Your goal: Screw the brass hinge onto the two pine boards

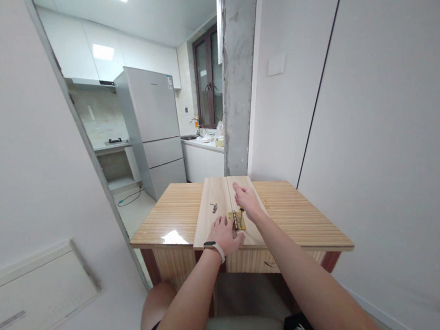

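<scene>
Two pale wooden boards lie side by side on the table, a left board (210,221) and a right board (261,229). A brass hinge (235,217) lies flat across the seam between them. My left hand (223,234), with a band on its wrist, rests on the boards at the hinge's near left side, fingers spread. Above the hinge, my right hand (248,202) is closed around a screwdriver (242,214), its handle mostly hidden in the fist and its shaft pointing down at the hinge's right leaf. Several small screws (214,207) sit in a pile on the left board.
The wood-grained table (177,207) has a drawer with a handle (270,264) at its front. A white wall (357,117) stands close on the right. Beyond the table are a grey fridge (158,108) and a kitchen counter (204,144) with a sink.
</scene>
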`<state>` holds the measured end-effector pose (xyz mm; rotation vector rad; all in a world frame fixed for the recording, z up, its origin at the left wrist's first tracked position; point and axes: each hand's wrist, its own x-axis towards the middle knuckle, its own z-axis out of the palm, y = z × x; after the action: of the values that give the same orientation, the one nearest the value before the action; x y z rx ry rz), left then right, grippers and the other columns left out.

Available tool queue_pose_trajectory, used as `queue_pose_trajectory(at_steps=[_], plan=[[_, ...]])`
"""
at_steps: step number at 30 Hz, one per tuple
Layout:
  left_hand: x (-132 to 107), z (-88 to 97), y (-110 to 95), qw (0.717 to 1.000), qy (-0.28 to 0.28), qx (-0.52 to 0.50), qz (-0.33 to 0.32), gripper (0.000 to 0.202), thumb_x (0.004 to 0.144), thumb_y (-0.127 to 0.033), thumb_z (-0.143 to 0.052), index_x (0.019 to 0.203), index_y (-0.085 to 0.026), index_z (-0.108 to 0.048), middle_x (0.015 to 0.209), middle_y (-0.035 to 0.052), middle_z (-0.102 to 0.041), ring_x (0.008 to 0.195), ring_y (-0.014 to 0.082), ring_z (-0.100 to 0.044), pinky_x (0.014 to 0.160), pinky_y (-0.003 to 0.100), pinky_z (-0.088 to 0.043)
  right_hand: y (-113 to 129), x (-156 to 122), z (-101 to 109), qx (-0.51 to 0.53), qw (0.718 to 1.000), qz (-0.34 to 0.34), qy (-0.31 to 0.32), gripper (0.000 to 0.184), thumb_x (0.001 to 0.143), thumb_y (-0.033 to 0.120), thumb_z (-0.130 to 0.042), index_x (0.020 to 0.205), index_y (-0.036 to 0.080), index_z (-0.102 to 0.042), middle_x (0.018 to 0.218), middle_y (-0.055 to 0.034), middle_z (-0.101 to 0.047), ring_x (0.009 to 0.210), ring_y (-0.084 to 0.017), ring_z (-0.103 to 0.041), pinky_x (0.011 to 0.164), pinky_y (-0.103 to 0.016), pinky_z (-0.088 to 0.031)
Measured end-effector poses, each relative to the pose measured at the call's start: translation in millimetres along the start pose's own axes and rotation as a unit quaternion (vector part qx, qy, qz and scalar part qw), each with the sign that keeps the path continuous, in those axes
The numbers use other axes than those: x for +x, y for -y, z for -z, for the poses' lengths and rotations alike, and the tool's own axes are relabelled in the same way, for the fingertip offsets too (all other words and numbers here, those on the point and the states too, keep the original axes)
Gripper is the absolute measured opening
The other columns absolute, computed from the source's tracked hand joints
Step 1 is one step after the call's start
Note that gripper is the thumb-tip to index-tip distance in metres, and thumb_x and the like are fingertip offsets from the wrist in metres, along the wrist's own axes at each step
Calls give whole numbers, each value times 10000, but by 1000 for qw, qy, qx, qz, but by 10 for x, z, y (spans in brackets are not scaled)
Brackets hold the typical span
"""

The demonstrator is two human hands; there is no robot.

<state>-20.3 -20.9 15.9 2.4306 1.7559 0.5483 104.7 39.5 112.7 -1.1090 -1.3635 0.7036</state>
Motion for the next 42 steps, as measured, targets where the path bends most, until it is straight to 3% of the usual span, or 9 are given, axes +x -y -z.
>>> queue_pose_trajectory(at_steps=[5, 11, 15, 18, 22, 24, 29, 35, 42], plan=[[-4, 23, -2, 1000, 3, 3, -5, 682, 918, -641, -400, 1449, -224, -493, 1510, 145, -456, 1450, 370, -314, 1197, 521, -250, 30, -216, -207, -27, 982, 32, -184, 546, 948, 688, -435, 627, 248, -395, 579, 27, -446, 585, -146, -395, 570, -289, -317], [-4, 57, -4, 999, 41, 19, -7, 678, 889, -534, -462, 1493, -227, -444, 1572, 128, -391, 1474, 360, -262, 1215, 514, -215, 109, -383, -340, -31, 979, -6, -201, 525, 994, 629, -356, 621, 259, -372, 556, 20, -434, 580, -159, -376, 552, -304, -289], [-6, 31, -3, 1000, 16, 16, -8, 672, 906, -593, -435, 1464, -221, -475, 1537, 144, -426, 1453, 368, -301, 1202, 517, -237, 116, -305, -298, -41, 981, -22, -187, 521, 985, 581, -389, 576, 261, -347, 513, 26, -387, 548, -152, -355, 533, -312, -259], [-6, 9, -6, 1000, -3, 6, -7, 674, 918, -647, -407, 1440, -230, -497, 1496, 145, -466, 1438, 373, -327, 1187, 524, -260, 116, -235, -216, -31, 995, -23, -96, 528, 931, 574, -478, 529, 259, -345, 471, 49, -330, 499, -129, -311, 502, -301, -238], [-5, 9, -15, 1000, 1, 5, -1, 697, 922, -677, -390, 1466, -249, -469, 1505, 133, -459, 1435, 373, -328, 1174, 522, -273, 126, -163, -72, -25, 973, -8, 228, 553, 832, 570, -625, 451, 235, -405, 410, 63, -328, 440, -101, -295, 481, -272, -240], [-4, 15, -20, 1000, 2, 7, 2, 714, 926, -681, -378, 1487, -243, -449, 1518, 139, -446, 1438, 376, -321, 1176, 523, -267, 121, -127, -37, -13, 960, -1, 281, 567, 841, 595, -618, 452, 230, -424, 405, 59, -349, 432, -100, -303, 480, -266, -249], [-1, 27, -22, 1000, 3, -1, -2, 708, 924, -678, -381, 1467, -233, -477, 1511, 148, -455, 1434, 379, -324, 1177, 526, -269, 74, -95, -149, -22, 990, 29, 137, 589, 917, 690, -466, 548, 231, -464, 484, 30, -452, 497, -131, -404, 530, -277, -308], [3, 39, 9, 1000, 24, 14, -8, 638, 889, -566, -475, 1429, -230, -522, 1504, 135, -468, 1449, 364, -306, 1199, 510, -241, 37, -288, -374, -41, 988, 35, -143, 523, 969, 669, -408, 670, 243, -452, 616, 6, -537, 618, -167, -457, 591, -289, -322], [2, 22, 18, 1000, 13, 4, -13, 662, 894, -576, -467, 1450, -218, -494, 1519, 143, -443, 1443, 364, -311, 1199, 515, -243, 79, -240, -342, -47, 981, -14, -186, 516, 994, 585, -378, 595, 259, -392, 531, 9, -461, 555, -167, -394, 550, -319, -273]])
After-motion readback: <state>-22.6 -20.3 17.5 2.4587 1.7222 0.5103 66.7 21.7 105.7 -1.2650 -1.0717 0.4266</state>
